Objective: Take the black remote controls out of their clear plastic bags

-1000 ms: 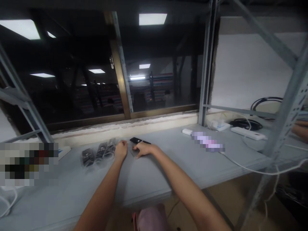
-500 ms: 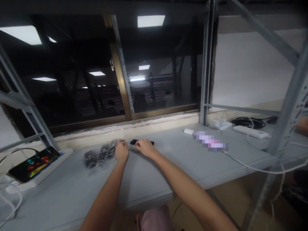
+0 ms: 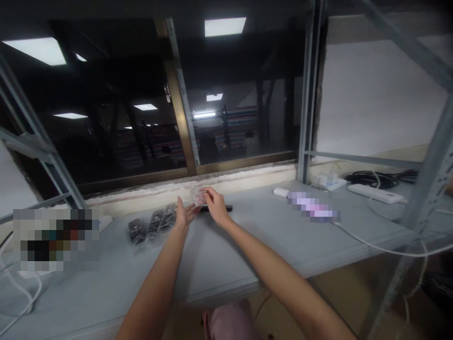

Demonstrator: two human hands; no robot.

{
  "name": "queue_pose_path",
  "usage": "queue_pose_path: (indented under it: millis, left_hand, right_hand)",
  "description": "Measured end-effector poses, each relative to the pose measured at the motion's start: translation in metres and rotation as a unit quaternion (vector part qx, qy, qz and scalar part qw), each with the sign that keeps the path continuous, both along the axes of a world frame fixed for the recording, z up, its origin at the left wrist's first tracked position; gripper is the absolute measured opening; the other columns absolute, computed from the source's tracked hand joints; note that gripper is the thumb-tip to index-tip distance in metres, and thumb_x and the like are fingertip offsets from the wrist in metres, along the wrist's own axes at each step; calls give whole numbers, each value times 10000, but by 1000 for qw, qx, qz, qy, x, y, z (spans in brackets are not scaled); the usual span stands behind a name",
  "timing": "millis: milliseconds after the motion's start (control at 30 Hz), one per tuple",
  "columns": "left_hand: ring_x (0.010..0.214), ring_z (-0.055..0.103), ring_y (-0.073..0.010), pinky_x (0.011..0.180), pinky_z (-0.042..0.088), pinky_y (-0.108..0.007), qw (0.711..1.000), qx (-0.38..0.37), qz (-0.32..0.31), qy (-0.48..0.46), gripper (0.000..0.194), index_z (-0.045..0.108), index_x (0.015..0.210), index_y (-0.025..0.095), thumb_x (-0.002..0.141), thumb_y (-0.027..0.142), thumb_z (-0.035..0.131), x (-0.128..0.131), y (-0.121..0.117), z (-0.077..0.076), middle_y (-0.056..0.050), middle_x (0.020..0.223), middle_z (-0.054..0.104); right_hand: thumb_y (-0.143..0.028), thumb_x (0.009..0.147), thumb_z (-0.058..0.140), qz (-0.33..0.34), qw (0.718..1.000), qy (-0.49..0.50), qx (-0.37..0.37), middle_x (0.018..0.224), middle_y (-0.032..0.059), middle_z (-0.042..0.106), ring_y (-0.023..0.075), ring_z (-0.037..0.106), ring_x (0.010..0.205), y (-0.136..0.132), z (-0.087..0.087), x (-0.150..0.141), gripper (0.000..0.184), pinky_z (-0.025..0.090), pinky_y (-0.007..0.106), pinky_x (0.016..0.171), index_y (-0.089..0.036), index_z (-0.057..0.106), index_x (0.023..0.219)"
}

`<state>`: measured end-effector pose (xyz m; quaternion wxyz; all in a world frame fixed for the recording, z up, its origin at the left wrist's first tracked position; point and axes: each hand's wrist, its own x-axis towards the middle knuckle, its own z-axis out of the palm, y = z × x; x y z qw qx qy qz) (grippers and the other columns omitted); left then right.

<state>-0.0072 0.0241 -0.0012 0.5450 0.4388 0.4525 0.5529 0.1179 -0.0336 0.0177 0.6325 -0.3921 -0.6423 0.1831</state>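
A small clear plastic bag (image 3: 198,194) is raised above the back of the grey shelf (image 3: 262,236). My right hand (image 3: 216,206) is closed in a pinch on its right side. Beside the bag's lower left, my left hand (image 3: 183,213) has its thumb up and fingers stretched apart; it may touch the plastic. Partly hidden behind my right hand, a slim black object (image 3: 229,208) lies on the shelf. Just left of my left hand are several dark items in clear bags (image 3: 136,230), their kind too blurred to tell.
A blurred-out device (image 3: 56,241) with white cables sits at left. To the right lie a pixelated device (image 3: 313,205) on a white cable, a white power strip (image 3: 377,193) and coiled black cables (image 3: 371,178). Metal posts (image 3: 307,94) frame the shelf below a dark window.
My hands have lifted off the shelf, and the clear bag is now raised between them. My left hand's fingers have spread. The black object stays on the shelf. The view has shifted slightly.
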Motion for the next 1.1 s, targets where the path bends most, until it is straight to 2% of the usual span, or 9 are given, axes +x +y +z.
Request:
queue_pose_path:
  millis: [167, 267, 367, 500, 633, 733, 833, 933, 1100]
  left_hand:
    - [722, 650, -172, 702, 521, -283, 987, -42, -7, -152, 443, 454, 1184, 129, 945, 459, 280, 1, -5, 6, -107, 855, 650]
    - [727, 638, -154, 707, 512, -255, 988, -3, -38, -148, 355, 545, 1049, 157, 951, 369, 278, 5, -9, 7, -79, 828, 655]
    - [805, 637, -193, 707, 511, -285, 989, 29, -82, -119, 387, 579, 960, 172, 934, 417, 281, 8, -12, 8, -85, 855, 665]
    - [926, 627, -240, 757, 510, -358, 982, 31, -102, -154, 631, 499, 1100, 168, 869, 671, 195, 4, -14, 9, -136, 983, 658]
    - [941, 635, -219, 782, 507, -366, 979, 17, -69, -189, 655, 372, 1214, 201, 844, 714, 197, 3, -14, 10, -138, 1066, 649]
    - [874, 653, -220, 755, 515, -364, 983, -1, -59, -176, 649, 412, 1186, 192, 844, 712, 227, 10, -16, 8, -120, 986, 673]
    - [867, 652, -244, 738, 518, -356, 982, 33, -78, -171, 735, 525, 1067, 140, 813, 753, 208, 16, -18, 7, -129, 887, 676]
    - [869, 643, -234, 743, 515, -327, 980, 67, -97, -158, 700, 585, 909, 144, 833, 730, 211, 16, -18, 5, -118, 854, 669]
    - [822, 637, -201, 742, 510, -294, 982, 34, -128, -137, 583, 560, 749, 160, 887, 645, 268, 13, -12, -3, -82, 755, 647]
  right_hand:
    - [-206, 853, 372, -15, 999, -22, 42, 860, 36, 656, 147, 617, 804, -10, 8, -1, 199, 486, 236, 739, -177, 567, 887]
    - [-151, 810, 432, -11, 992, -104, 66, 895, 27, 667, 141, 618, 847, -11, 7, 0, 138, 470, 236, 775, -189, 558, 852]
    - [-115, 806, 472, -27, 979, -191, 72, 930, 26, 671, 140, 616, 880, -10, 3, 2, 134, 449, 238, 809, -193, 558, 873]
    - [-175, 874, 484, -72, 939, -332, 54, 981, 59, 668, 178, 627, 901, -13, -2, 3, 117, 444, 261, 790, -183, 556, 967]
    - [-255, 905, 484, -113, 883, -455, 20, 1010, 102, 664, 225, 637, 903, -18, -4, 1, 221, 452, 285, 743, -168, 516, 1106]
    - [-240, 913, 447, -131, 866, -483, 20, 1008, 90, 663, 225, 637, 905, -22, -4, -3, 224, 455, 285, 733, -184, 493, 1125]
    - [-181, 893, 427, -151, 857, -493, 18, 1150, 106, 617, 223, 621, 960, -26, -2, -5, 293, 462, 286, 742, -188, 447, 1185]
    - [-131, 860, 438, -172, 852, -494, 2, 1249, 115, 562, 223, 608, 1001, -27, -1, -3, 342, 469, 288, 753, -184, 443, 1197]
    - [-222, 917, 399, -165, 844, -509, -27, 1164, 117, 616, 229, 632, 962, -26, -2, -3, 326, 471, 301, 766, -201, 444, 1240]
